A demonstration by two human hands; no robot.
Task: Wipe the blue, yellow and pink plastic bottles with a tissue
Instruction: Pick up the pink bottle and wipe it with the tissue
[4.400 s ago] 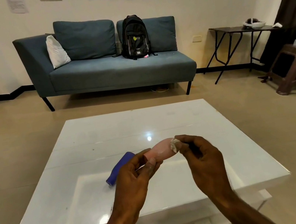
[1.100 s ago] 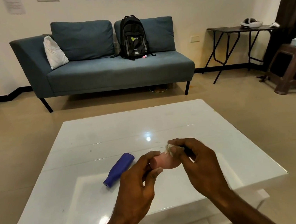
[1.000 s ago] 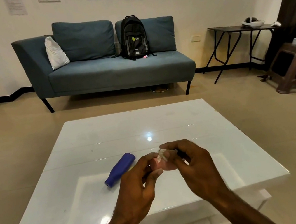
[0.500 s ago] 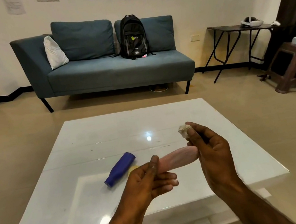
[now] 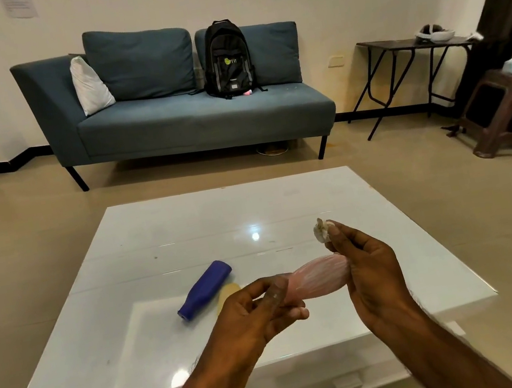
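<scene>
My left hand (image 5: 259, 310) grips the neck end of the pink bottle (image 5: 319, 276), which lies level above the white table (image 5: 153, 230). My right hand (image 5: 365, 270) pinches a small crumpled tissue (image 5: 320, 230) in its fingertips, lifted clear of the bottle; its palm is against the bottle's far end. The blue bottle (image 5: 206, 289) lies on its side on the table, left of my hands. A bit of the yellow bottle (image 5: 228, 293) shows behind it, mostly hidden by my left hand.
A blue sofa (image 5: 185, 117) with a black backpack (image 5: 228, 59) stands across the floor. A dark folding table (image 5: 408, 62) and a brown stool (image 5: 509, 110) stand at the right.
My right hand has lifted the tissue off the pink bottle and moved right to its far end. My left hand has slid to the neck, so more of the bottle shows.
</scene>
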